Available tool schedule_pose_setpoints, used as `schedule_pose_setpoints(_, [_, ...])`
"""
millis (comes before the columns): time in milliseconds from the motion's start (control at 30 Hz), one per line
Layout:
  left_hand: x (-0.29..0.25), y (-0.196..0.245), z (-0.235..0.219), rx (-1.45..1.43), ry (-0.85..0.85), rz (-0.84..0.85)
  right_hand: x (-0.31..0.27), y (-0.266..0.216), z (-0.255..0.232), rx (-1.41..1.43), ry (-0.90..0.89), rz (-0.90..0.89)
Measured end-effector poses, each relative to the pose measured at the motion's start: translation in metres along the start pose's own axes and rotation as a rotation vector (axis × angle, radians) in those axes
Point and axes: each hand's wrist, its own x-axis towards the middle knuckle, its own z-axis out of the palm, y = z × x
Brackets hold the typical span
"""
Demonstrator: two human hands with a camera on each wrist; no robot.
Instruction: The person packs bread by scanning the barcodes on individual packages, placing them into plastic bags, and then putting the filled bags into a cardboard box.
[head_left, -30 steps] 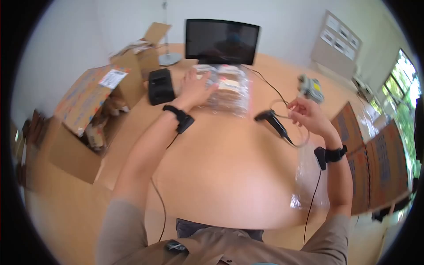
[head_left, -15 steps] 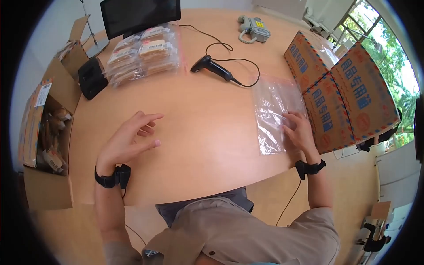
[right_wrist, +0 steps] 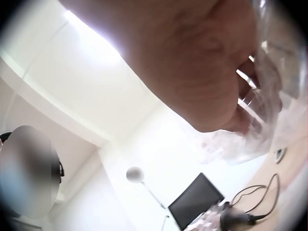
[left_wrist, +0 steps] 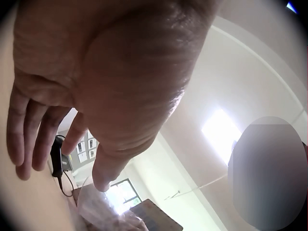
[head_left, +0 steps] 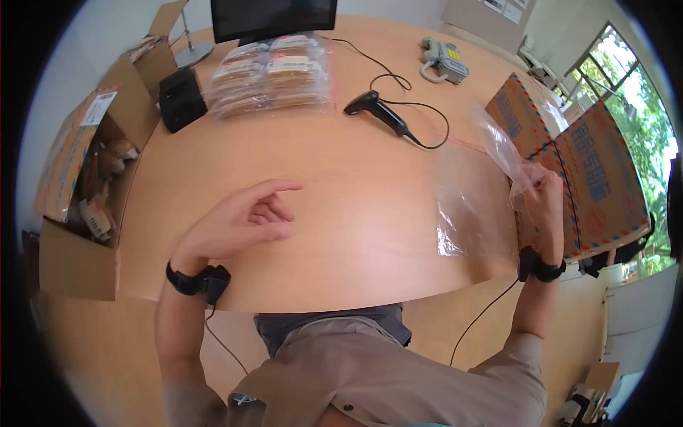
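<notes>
At the right of the table, my right hand (head_left: 544,203) pinches a clear plastic bag (head_left: 500,146) and holds part of it raised. More clear plastic (head_left: 469,196), with a reddish strip along its far edge, lies flat on the table beside and below it. The right wrist view shows the crinkled film (right_wrist: 269,110) around the fingers. My left hand (head_left: 238,220) hovers over the left half of the table, fingers loosely bent, holding nothing. Packs in clear plastic (head_left: 274,78) lie in front of the monitor, away from both hands.
A black barcode scanner (head_left: 384,115) with a looping cable lies mid-table, and a grey telephone (head_left: 445,60) is behind it. A black cradle (head_left: 182,101) and an open carton (head_left: 78,256) of packets are at left. Printed cartons (head_left: 601,178) stand at right, beside my right hand. The monitor (head_left: 274,18) stands behind.
My left hand has come back from the plastic packs towards me. My right hand moved from near the scanner cable to the clear bag, then lifted part of it to the right.
</notes>
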Motion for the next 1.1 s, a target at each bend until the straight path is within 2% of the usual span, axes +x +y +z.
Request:
schedule_pose_setpoints(33, [0.001, 0.004, 0.007, -0.09, -0.075, 0.003, 0.004, -0.021, 0.005, 0.01, -0.04, 0.024])
schedule_pose_setpoints(67, [0.004, 0.007, 0.015, -0.087, -0.045, -0.003, 0.004, -0.042, 0.02, 0.028, -0.053, 0.002])
schedule_pose_setpoints(133, [0.01, 0.011, 0.032, -0.279, -0.246, 0.048, -0.001, -0.088, 0.062, 0.057, -0.219, -0.167])
schedule_pose_setpoints(200, [0.017, 0.017, 0.048, -0.276, -0.199, 0.034, -0.008, -0.107, 0.119, 0.024, -0.421, -0.482])
schedule_pose_setpoints(267, [0.024, 0.014, 0.053, -0.272, -0.17, 0.022, -0.02, -0.127, 0.181, -0.068, -0.464, -0.635])
schedule_pose_setpoints(333, [0.032, 0.004, 0.047, -0.139, 0.014, 0.032, -0.025, -0.163, 0.208, -0.139, -0.742, -0.727])
schedule_pose_setpoints(367, [0.031, 0.002, 0.039, -0.126, 0.035, 0.032, -0.03, -0.167, 0.232, -0.128, -0.734, -0.748])
schedule_pose_setpoints(433, [0.025, -0.005, 0.02, -0.185, 0.168, -0.133, -0.038, -0.163, 0.285, 0.038, -0.457, -0.933])
schedule_pose_setpoints(467, [0.022, -0.021, 0.006, -0.179, 0.181, -0.136, -0.035, -0.172, 0.289, 0.048, -0.455, -0.943])
schedule_pose_setpoints(533, [0.014, -0.063, -0.029, -0.159, 0.26, -0.094, -0.021, -0.189, 0.296, 0.127, -0.669, -0.636])
schedule_pose_setpoints(567, [0.009, -0.072, -0.043, -0.16, 0.263, -0.102, -0.009, -0.212, 0.28, 0.122, -0.888, -0.495])
schedule_pose_setpoints(600, [0.005, -0.078, -0.057, -0.176, 0.319, -0.119, 0.002, -0.22, 0.277, 0.128, -0.898, -0.492])
schedule_pose_setpoints(667, [-0.002, -0.089, -0.085, -0.198, 0.379, -0.145, 0.024, -0.225, 0.278, 0.437, -1.146, -0.175])
schedule_pose_setpoints(700, [-0.005, -0.093, -0.1, -0.142, 0.428, -0.157, 0.035, -0.222, 0.286, 0.439, -1.157, -0.172])
schedule_pose_setpoints(767, [-0.008, -0.1, -0.112, -0.091, 0.482, -0.176, 0.057, -0.203, 0.311, 0.364, -0.954, -0.351])
schedule_pose_setpoints(800, [-0.01, -0.102, -0.116, 0.128, 0.609, -0.22, 0.064, -0.192, 0.325, 0.367, -0.961, -0.353])
schedule_pose_setpoints(833, [-0.011, -0.103, -0.119, 0.351, 0.732, -0.262, 0.071, -0.181, 0.339, 0.262, -0.867, -0.433])
schedule_pose_setpoints(867, [-0.01, -0.111, -0.126, 0.351, 0.738, -0.264, 0.075, -0.178, 0.345, 0.157, -0.768, -0.511])
schedule_pose_setpoints(933, [-0.009, -0.13, -0.137, 0.762, 0.841, -0.376, 0.072, -0.168, 0.352, 0.162, -0.704, -0.565])
schedule_pose_setpoints(967, [-0.01, -0.118, -0.126, 0.761, 0.842, -0.383, 0.069, -0.167, 0.354, 0.166, -0.637, -0.613])
schedule_pose_setpoints(1000, [-0.008, -0.108, -0.109, 1.019, 0.91, -0.337, 0.069, -0.166, 0.356, 0.169, -0.645, -0.609])
schedule_pose_setpoints(1033, [-0.003, -0.093, -0.091, 1.279, 0.966, -0.283, 0.069, -0.168, 0.353, 0.29, -0.778, -0.449])
schedule_pose_setpoints(1067, [0.004, -0.084, -0.077, 1.234, 0.827, -0.238, 0.068, -0.17, 0.348, 0.407, -0.906, -0.28])
schedule_pose_setpoints(1100, [0.011, -0.077, -0.063, 1.183, 0.69, -0.192, 0.066, -0.174, 0.339, 0.407, -0.915, -0.269])
